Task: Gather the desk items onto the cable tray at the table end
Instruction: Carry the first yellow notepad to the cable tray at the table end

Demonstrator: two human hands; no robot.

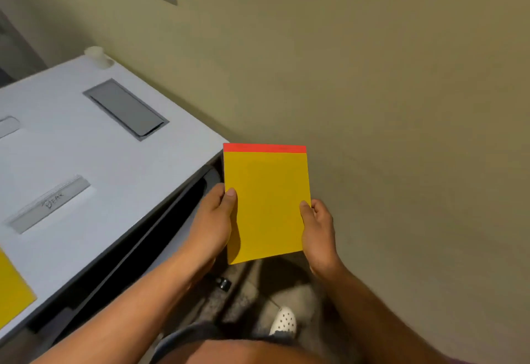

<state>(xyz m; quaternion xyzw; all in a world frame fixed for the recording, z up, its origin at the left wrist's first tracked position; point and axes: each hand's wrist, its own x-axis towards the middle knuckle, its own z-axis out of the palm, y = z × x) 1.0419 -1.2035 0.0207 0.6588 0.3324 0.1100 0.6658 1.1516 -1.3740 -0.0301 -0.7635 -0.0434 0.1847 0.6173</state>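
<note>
A yellow notepad (266, 203) with a red strip along its top edge is held flat in the air, just past the end of the white table (114, 168) and close to the wall. My left hand (213, 220) grips its left edge, thumb on top. My right hand (317, 231) grips its right edge the same way. Under the table's end edge, a dark tray (160, 220) runs along below the tabletop, partly hidden by my left arm. A second yellow pad (13, 286) lies on the table at the left border. A clear ruler (50, 204) with handwriting rests mid-table.
A grey cable flap (126, 108) is set into the tabletop. A small white cup-like object (96, 55) stands at the far corner. A beige wall (372, 76) fills the right side. Below are carpet, a black plug (223, 282) and a white perforated shoe (284, 320).
</note>
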